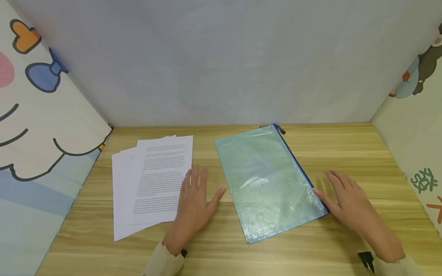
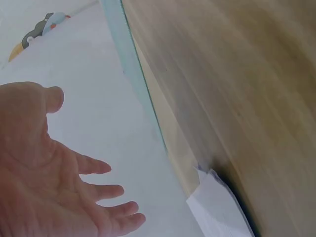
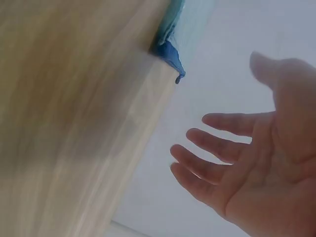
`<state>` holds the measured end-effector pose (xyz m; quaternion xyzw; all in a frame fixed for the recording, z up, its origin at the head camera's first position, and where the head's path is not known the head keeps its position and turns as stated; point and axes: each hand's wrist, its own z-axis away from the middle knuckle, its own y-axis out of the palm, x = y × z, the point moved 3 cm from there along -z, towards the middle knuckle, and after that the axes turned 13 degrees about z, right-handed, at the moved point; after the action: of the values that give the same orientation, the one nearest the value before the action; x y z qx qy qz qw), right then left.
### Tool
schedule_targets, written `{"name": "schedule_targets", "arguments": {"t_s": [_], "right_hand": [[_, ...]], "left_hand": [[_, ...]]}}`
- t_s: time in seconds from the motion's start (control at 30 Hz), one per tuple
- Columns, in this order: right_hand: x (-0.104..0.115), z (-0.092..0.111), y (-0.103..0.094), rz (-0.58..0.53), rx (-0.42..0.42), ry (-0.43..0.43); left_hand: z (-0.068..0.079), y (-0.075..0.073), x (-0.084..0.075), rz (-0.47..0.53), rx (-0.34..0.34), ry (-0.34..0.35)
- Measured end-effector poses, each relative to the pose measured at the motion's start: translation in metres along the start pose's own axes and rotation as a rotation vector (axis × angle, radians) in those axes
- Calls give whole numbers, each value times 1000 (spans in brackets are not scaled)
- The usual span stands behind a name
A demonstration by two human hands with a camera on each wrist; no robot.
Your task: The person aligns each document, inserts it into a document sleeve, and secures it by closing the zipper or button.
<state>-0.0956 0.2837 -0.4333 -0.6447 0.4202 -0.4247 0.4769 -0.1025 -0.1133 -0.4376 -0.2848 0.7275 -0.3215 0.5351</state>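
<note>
A translucent pale-green zip file pouch (image 1: 266, 184) with a blue zipper edge lies flat and slightly turned on the wooden table. To its left is a loose stack of printed paper sheets (image 1: 159, 180), fanned unevenly. My left hand (image 1: 195, 207) hovers with spread fingers between the stack and the pouch, overlapping the stack's right edge in the head view; its palm (image 2: 44, 173) holds nothing. My right hand (image 1: 352, 203) is beside the pouch's zipper edge, thumb nearest it; I cannot tell whether they touch. In the right wrist view its fingers (image 3: 202, 168) are extended around nothing.
A wooden table (image 1: 366, 153) carries everything. Behind it rises a plain pale wall (image 1: 238, 65), with cartoon-printed panels at the left (image 1: 38, 115) and right (image 1: 414, 153). The zipper's dark pull (image 1: 282, 131) sits near the table's back edge.
</note>
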Motion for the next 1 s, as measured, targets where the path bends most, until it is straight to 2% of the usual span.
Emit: {"name": "schedule_targets", "arguments": {"t_s": [0.33, 0.67, 1.0], "right_hand": [[4, -17, -5, -69, -9, 57], [8, -30, -2, -82, -101, 6], [9, -44, 1, -119, -15, 51]], "left_hand": [[-12, 1, -7, 100, -6, -41], [-23, 6, -6, 155, -19, -97], [-36, 11, -9, 251, 27, -149]]}}
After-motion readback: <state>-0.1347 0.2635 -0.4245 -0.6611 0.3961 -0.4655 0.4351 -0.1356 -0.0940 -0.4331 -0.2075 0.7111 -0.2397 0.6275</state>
